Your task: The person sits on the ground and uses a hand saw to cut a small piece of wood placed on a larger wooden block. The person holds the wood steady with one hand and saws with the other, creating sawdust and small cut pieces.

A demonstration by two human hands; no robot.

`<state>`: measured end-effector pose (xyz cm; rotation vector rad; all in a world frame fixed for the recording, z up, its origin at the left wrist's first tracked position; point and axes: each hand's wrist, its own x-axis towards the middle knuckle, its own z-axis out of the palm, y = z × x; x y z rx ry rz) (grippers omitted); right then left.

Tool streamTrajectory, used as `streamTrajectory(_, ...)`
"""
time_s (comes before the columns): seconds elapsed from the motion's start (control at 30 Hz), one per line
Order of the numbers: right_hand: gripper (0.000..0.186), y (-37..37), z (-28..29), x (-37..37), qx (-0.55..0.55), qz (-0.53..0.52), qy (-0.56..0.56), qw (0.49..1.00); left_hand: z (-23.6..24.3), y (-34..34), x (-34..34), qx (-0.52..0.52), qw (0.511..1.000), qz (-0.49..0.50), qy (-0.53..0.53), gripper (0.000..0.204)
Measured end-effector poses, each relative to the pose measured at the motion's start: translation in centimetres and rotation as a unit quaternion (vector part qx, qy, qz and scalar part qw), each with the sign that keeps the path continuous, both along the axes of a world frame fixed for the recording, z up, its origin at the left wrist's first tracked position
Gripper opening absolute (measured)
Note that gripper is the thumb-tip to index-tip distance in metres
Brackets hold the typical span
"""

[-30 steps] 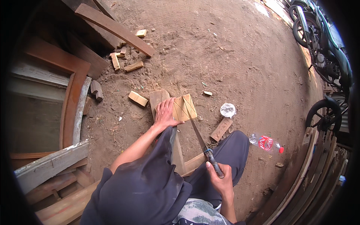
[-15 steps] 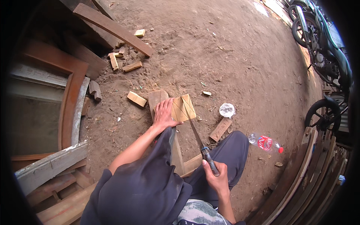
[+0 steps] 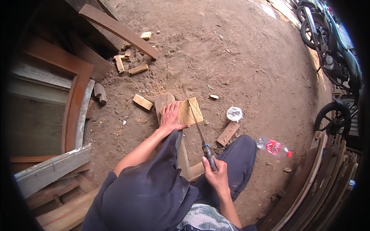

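Observation:
My left hand [image 3: 170, 117] lies over the left part of a pale wooden block [image 3: 196, 108], fingers across its top and thumb along its near edge, holding it down. Crossing pencil-like lines mark the block's face. Under it runs a wooden beam [image 3: 165, 101] that reaches back between my legs. My right hand [image 3: 216, 171] is closed round the dark handle of a narrow handsaw [image 3: 200, 132], which has a blue band where the blade begins. The blade lies across the block, right of my left hand, its thin tip hard to make out beyond the far edge.
Small wood offcuts [image 3: 142, 102] lie on the dirt ahead and left. Beyond my right knee are a plastic bottle [image 3: 273, 147], a clear cup [image 3: 234, 114] and a brown wood piece [image 3: 227, 133]. A framed panel [image 3: 79, 92] stands left; stacked planks [image 3: 304, 184] and motorbikes [image 3: 327, 61] are right.
My right hand has pushed the saw forward and slightly left, so the handle is nearer the block. My left hand keeps its hold on the block. The whole view has shifted slightly.

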<state>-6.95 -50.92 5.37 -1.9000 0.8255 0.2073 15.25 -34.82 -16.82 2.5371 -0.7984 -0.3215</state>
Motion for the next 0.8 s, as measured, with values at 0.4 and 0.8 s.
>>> streamTrajectory(0.4, 0.051, -1.5, 3.1, -0.4, 0.021, 0.004, 0.043, 0.999, 1.4, 0.7, 0.4, -0.021, 0.999, -0.024, 0.023, 0.131)
streamTrajectory(0.8, 0.052, -1.3, 2.4, -0.2, 0.017, 0.007, 0.037, 0.999, 2.3, 0.9, 1.1, -0.023, 0.998, -0.035, 0.046, 0.112)
